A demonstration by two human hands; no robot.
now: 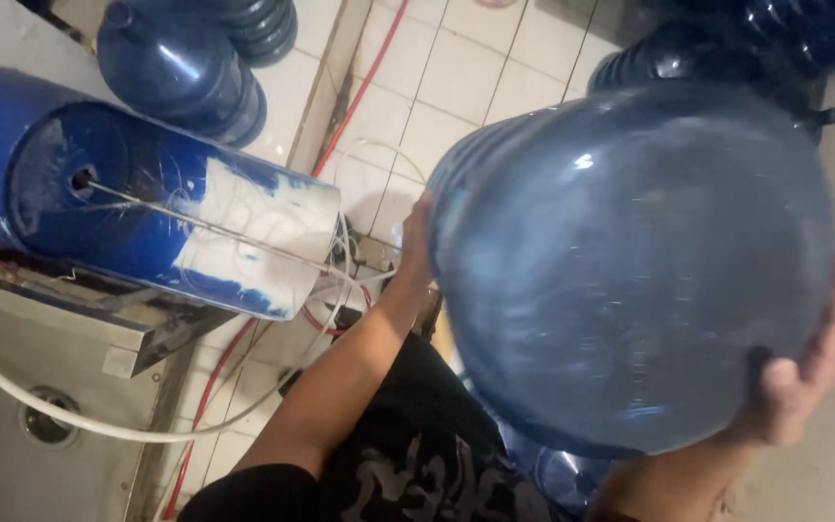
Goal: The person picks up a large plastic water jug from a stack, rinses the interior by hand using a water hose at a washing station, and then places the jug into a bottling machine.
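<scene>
Single head view, steeply downward, close over tiled floor [456,87]

A big blue jug [630,271] fills the right side. Bare tiled floor [466,77] lies open between it and the blue drum [147,203] and hoses [99,420] at left.

White tiled floor [456,77] with dark grout lines, red hose [364,82] running across it, blue water jugs [186,58] standing at the top left, more dark jugs [727,43] at the top right, steel surface [12,454] with a round drain [47,418], white hose [70,411] lying across it
</scene>
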